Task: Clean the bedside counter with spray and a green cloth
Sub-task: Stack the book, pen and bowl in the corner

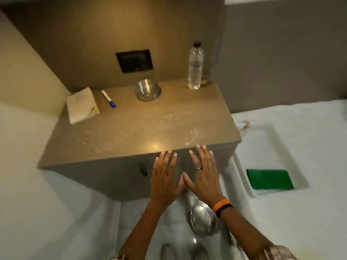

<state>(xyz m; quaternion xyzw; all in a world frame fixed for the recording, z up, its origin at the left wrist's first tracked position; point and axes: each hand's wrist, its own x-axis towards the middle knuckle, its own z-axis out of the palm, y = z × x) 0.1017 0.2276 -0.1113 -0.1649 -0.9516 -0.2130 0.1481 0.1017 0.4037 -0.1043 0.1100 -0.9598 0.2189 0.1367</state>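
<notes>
Brown bedside counter (131, 132) carries wet droplets; our left hand (165, 177) and right hand (203, 175) hover flat, fingers spread, holding nothing.

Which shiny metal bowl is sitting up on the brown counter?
The round steel bowl near the wall, between the pen and clear water bottle. The other metal bowl sits lower, below the counter, under the person's wrists.

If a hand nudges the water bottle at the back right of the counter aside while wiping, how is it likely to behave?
The water bottle stands tall and narrow, so a push near its cap would probably tip it. It looks nearly full, so likely heavy enough to slide if pushed low. The counter near it shows spray droplets, which may make sliding easier.
</notes>
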